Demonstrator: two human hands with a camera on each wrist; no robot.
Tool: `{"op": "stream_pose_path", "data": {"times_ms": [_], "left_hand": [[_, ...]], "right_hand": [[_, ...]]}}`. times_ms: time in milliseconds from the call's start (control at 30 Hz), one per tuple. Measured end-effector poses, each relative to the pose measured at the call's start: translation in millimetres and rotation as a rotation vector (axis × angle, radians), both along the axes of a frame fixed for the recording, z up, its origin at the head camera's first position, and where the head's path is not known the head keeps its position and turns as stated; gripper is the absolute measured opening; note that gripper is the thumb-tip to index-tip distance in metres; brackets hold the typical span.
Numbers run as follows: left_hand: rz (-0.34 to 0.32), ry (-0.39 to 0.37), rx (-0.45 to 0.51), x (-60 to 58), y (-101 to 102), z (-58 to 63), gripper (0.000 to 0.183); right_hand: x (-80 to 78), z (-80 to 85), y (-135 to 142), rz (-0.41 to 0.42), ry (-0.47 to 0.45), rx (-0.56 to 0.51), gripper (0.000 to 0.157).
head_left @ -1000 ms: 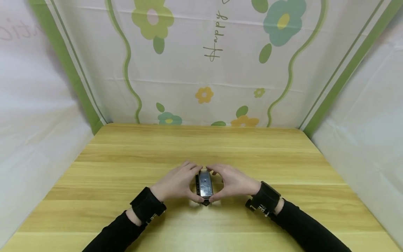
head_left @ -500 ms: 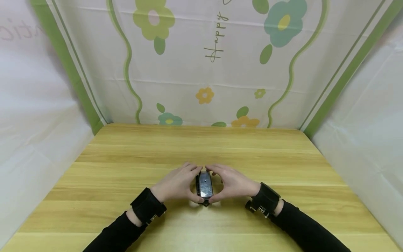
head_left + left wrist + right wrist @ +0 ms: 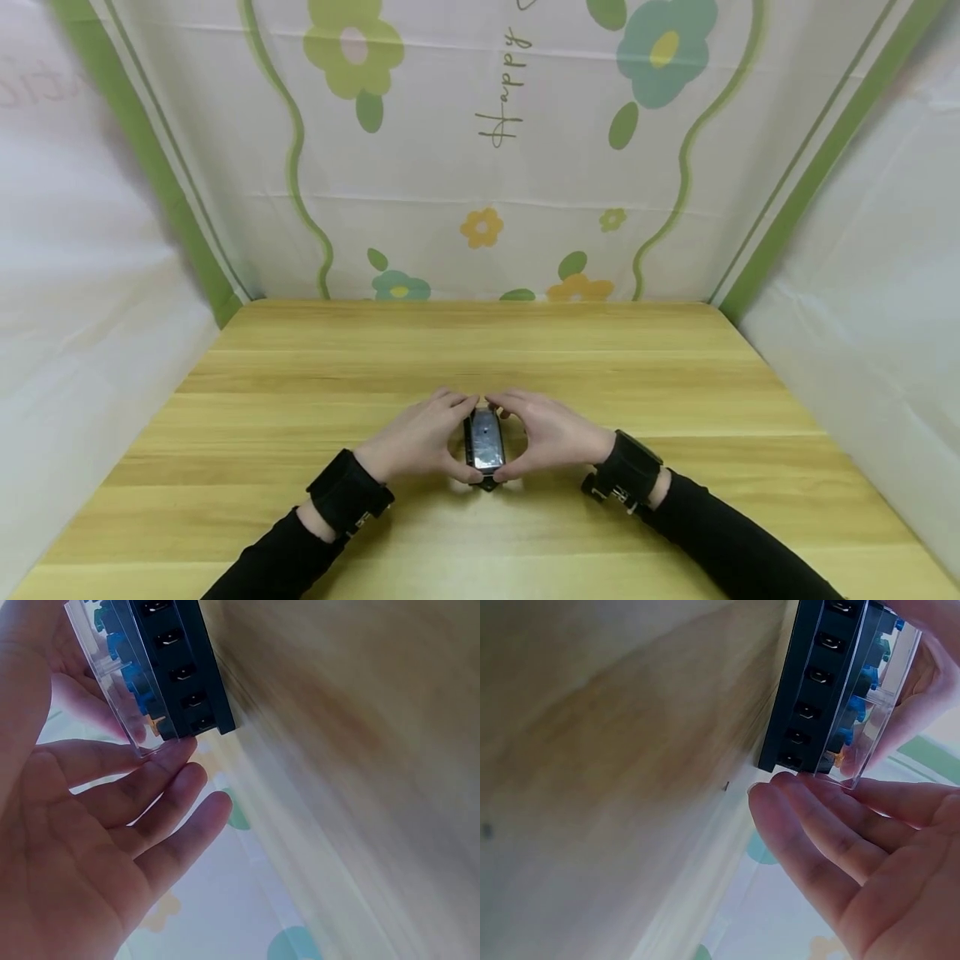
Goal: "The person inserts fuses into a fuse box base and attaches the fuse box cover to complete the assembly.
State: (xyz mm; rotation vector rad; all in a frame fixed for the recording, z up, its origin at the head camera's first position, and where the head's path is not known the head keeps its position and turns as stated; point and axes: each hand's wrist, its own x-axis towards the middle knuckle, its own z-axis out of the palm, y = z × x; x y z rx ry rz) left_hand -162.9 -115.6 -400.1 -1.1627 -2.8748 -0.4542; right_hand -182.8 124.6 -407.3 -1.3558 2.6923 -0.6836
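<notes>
A small black fuse box [image 3: 487, 443] with a clear cover sits on the wooden table between both hands. My left hand [image 3: 416, 437] holds it from the left, thumb at the near end and fingertips at the far end. From the other side my right hand [image 3: 553, 431] grips the same two ends. In the left wrist view, metal terminals line the black base [image 3: 182, 656], and blue and orange fuses show through the clear cover [image 3: 97, 656]. The right wrist view has fingertips [image 3: 784, 780] against the box's far end, below the cover [image 3: 877, 727].
The wooden table [image 3: 480, 350] reaches back to a white cloth wall [image 3: 420, 167] printed with flowers. White cloth sides [image 3: 90, 250] stand at left and right. Each wrist wears a black strap [image 3: 348, 492] with a camera.
The head view has shifted slightly. Both hands keep the same hold on the fuse box, which stays in place.
</notes>
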Motion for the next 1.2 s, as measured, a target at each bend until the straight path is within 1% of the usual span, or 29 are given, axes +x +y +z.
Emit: {"op": "stream_pose_path", "data": {"times_ms": [100,300,467,567,767,900,1200], "left_hand": [[-0.004,0.000,0.013,-0.8,-1.5,0.5,0.104],[0.001,-0.015,0.019,-1.5,-2.5,4.2,0.104],[0.000,-0.015,0.010,-1.6,-1.6,5.6,0.104],[0.003,-0.005,0.002,-1.7,-0.9,5.1,0.104],[0.005,-0.009,-0.020,0.3,0.8,4.0,0.104],[0.000,0.011,-0.018,1.0,2.4,3.1,0.103],[0.000,0.054,-0.021,1.4,4.7,1.0,0.102]], "right_hand": [[-2.0,1.3,-1.0,0.014,-0.002,-0.006,0.103],[-5.1,4.4,-1.1,0.049,-0.034,-0.054,0.102],[-4.8,4.7,0.0,0.035,-0.018,-0.030,0.103],[-3.9,4.3,0.1,0.034,-0.013,-0.021,0.102],[-1.1,2.5,-1.0,0.018,0.000,0.015,0.102],[-0.1,0.8,-1.8,0.000,0.023,0.031,0.102],[0.6,-1.5,-2.7,-0.008,0.057,0.040,0.101]]}}
